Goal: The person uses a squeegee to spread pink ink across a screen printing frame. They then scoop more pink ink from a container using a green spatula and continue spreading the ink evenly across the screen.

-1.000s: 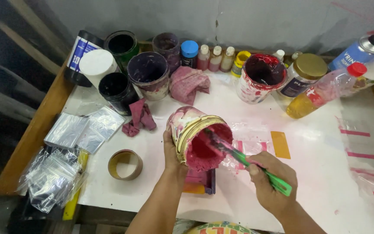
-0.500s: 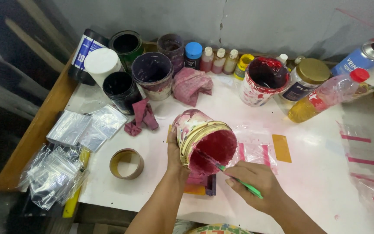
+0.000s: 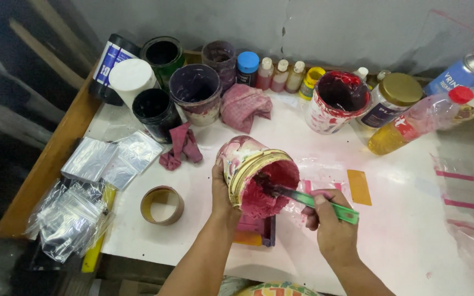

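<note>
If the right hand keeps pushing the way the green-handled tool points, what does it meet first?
The right hand drives the tool up-left into the tilted can held by the left hand. The blade tip already sits in the red paste; likely the can's inner wall comes next, though depth is unclear.

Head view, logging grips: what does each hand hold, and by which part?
Left hand: tilted pink-stained paint can, by its side. Right hand: green-handled spatula, by its handle.

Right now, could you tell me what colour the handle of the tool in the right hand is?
Green; the handle shows clearly in the head view.
</note>
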